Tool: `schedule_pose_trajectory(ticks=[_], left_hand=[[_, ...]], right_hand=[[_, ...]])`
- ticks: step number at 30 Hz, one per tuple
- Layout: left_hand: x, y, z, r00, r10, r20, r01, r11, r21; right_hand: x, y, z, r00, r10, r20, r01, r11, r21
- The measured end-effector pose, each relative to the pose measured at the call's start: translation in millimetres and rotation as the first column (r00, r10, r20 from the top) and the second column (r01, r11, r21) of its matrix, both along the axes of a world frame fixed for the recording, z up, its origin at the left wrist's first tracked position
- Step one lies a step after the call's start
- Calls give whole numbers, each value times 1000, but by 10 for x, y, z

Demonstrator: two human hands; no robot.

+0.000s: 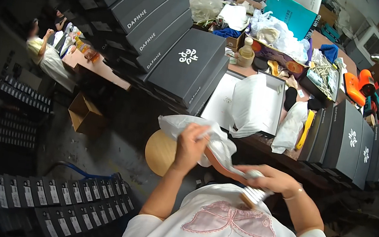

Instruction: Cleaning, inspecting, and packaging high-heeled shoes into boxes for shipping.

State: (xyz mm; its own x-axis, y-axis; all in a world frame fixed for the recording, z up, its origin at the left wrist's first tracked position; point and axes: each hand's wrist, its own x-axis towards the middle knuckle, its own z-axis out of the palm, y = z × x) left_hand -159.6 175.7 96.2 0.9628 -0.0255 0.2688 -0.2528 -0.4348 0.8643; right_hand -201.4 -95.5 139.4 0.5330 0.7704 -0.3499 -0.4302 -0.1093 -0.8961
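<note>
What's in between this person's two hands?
Crumpled white wrapping and the reddish-brown edge of what looks like a shoe lie between the left hand and the right hand, as the head view shows.

Left of the cluttered brown desk (pixel 322 40) stretches a dimly lit, dark grey floor (pixel 119 150), with a round wooden stool (pixel 157 153) near the desk's front edge and a second desk (pixel 115 75) well apart.

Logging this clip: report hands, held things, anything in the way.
Left hand on white wrapping. Right hand gripping striped item, blurred. Wrapping hides part of round stool; nothing seen blocking.
</note>
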Motion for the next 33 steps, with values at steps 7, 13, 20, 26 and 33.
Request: schedule_pose_trajectory(ticks=[7, 13, 20, 26, 33], left_hand=[[62, 261, 288, 995, 10, 100, -20, 995, 94], [229, -115, 94, 975, -214, 65, 212, 977, 38], [276, -580, 302, 918, -396, 34, 394, 918, 49], [279, -1392, 470, 759, -550, 348, 483, 835, 265], [431, -2315, 143, 607, -680, 410, 701, 702, 126]], right_hand=[[-117, 370, -818, 832, -361, -421, 445, 887, 120], [-214, 188, -1003, 667, -65, -742, 580, 670, 463], [-40, -23, -983, 592, -227, -773, 719, 581, 380], [476, 121, -655, 393, -826, -405, 911, 289, 295], [868, -1093, -851, 297, -897, -327, 914, 168, 368]])
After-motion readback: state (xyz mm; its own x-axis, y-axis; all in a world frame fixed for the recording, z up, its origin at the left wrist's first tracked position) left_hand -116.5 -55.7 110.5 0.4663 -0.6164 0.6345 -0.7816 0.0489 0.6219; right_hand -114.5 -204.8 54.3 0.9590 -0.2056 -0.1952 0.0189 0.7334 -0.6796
